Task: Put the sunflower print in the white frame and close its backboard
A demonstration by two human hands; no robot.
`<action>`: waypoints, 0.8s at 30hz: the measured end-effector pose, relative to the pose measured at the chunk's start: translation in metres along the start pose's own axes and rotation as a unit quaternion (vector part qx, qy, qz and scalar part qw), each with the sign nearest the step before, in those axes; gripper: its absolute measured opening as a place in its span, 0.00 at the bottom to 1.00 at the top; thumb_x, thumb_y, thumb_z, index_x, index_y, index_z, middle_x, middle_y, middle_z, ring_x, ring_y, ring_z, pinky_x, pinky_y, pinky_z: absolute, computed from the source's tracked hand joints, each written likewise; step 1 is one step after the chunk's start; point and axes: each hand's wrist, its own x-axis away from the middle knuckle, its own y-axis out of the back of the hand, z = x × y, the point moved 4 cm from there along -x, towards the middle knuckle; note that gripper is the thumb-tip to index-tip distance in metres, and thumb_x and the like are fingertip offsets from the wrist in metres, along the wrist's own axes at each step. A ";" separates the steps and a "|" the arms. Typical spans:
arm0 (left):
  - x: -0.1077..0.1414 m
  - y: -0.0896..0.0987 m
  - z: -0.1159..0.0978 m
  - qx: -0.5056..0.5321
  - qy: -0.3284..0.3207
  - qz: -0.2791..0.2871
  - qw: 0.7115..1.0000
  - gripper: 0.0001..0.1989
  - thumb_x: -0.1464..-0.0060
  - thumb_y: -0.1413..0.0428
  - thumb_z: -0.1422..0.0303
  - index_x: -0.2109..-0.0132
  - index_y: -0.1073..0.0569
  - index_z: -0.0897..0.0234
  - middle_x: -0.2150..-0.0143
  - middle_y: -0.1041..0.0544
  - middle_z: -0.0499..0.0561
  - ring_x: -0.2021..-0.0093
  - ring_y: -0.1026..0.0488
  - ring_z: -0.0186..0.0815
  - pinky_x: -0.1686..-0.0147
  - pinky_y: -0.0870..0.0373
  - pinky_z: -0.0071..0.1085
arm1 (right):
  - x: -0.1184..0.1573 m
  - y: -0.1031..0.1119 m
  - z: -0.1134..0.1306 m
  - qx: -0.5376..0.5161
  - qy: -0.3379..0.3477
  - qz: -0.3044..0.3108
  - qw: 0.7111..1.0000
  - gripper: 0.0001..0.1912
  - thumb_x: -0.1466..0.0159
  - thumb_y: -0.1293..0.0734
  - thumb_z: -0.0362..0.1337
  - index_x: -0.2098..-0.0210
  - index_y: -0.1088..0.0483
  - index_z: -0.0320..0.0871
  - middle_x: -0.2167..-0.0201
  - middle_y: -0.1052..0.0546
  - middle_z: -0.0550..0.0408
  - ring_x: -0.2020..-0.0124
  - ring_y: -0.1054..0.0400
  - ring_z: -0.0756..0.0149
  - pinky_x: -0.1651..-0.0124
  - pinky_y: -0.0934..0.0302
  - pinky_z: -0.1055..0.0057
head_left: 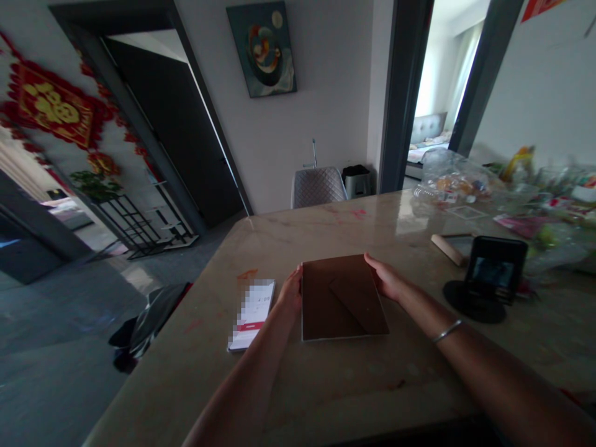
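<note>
A picture frame (343,301) is in front of me, its brown backing facing up and a flat stand lying diagonally across it. Thin pale edges show along its left and near sides. My left hand (292,288) grips the left edge, its fingers partly hidden. On the upper right, my right hand (384,277) holds the edge, with the thumb on the backing. Whether the frame rests on the table or is slightly raised, I cannot tell. Left of it, beside my left forearm, lies a phone (258,313) with a lit screen, partly pixelated.
The marble-look table (335,385) carries a dark device on a round stand (496,270) at right, beside a pale wood-edged object (449,248). Clear plastic bags (459,180) and clutter fill the far right. A quilted chair (319,186) stands beyond the far edge.
</note>
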 end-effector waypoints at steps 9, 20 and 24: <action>0.003 -0.007 -0.001 0.006 -0.042 0.004 0.999 0.13 0.47 0.51 0.64 0.61 0.29 0.69 0.68 0.24 0.56 0.64 0.26 0.38 0.62 0.30 0.35 | -0.008 0.008 -0.008 -0.040 -0.028 -0.054 0.997 0.12 0.40 0.42 0.40 0.68 0.31 0.41 0.69 0.23 0.50 0.62 0.30 0.65 0.57 0.36 0.68; 0.013 -0.019 0.012 -0.084 -0.016 0.097 0.992 0.08 0.52 0.46 0.73 0.63 0.28 0.71 0.68 0.23 0.57 0.65 0.26 0.39 0.61 0.31 0.34 | -0.012 0.030 0.018 -0.085 0.069 -0.121 0.987 0.11 0.39 0.42 0.40 0.72 0.32 0.43 0.74 0.23 0.56 0.70 0.29 0.68 0.61 0.35 0.70; 0.007 -0.013 0.009 -0.063 -0.040 0.060 0.995 0.07 0.50 0.48 0.72 0.65 0.28 0.72 0.71 0.24 0.57 0.67 0.26 0.39 0.62 0.30 0.34 | -0.006 0.021 0.020 -0.093 0.071 -0.088 0.989 0.13 0.38 0.45 0.37 0.73 0.32 0.43 0.75 0.23 0.56 0.69 0.29 0.68 0.60 0.36 0.70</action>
